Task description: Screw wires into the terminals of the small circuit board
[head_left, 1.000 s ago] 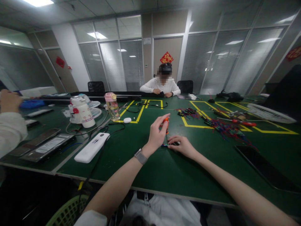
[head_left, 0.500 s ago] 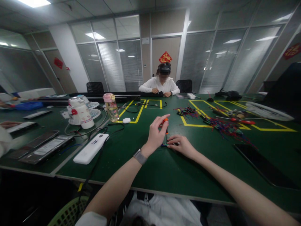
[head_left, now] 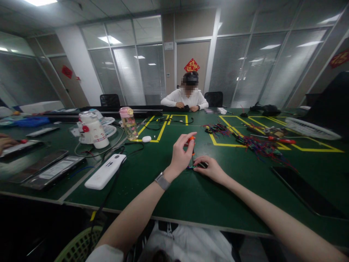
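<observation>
My left hand (head_left: pixel 181 154) pinches the orange handle of a small screwdriver (head_left: pixel 192 142), held upright with its tip down on a small dark part (head_left: pixel 196 166) on the green table (head_left: pixel 174 193). My right hand (head_left: pixel 211 169) rests on the table and holds that part in place with its fingertips. A watch sits on my left wrist.
A white power bank (head_left: pixel 105 171), a pink-capped bottle (head_left: pixel 128 123) and a white jar (head_left: pixel 92 129) stand to the left. Coloured wires (head_left: pixel 259 147) and a red-handled tool (head_left: pixel 280 141) lie right, by a dark phone (head_left: pixel 305 196). One person sits opposite; another person's hand (head_left: pixel 5 141) is at left.
My hands have stayed almost still on the part. The other person's arm at the left edge has dropped and drawn back out of view, leaving only a hand.
</observation>
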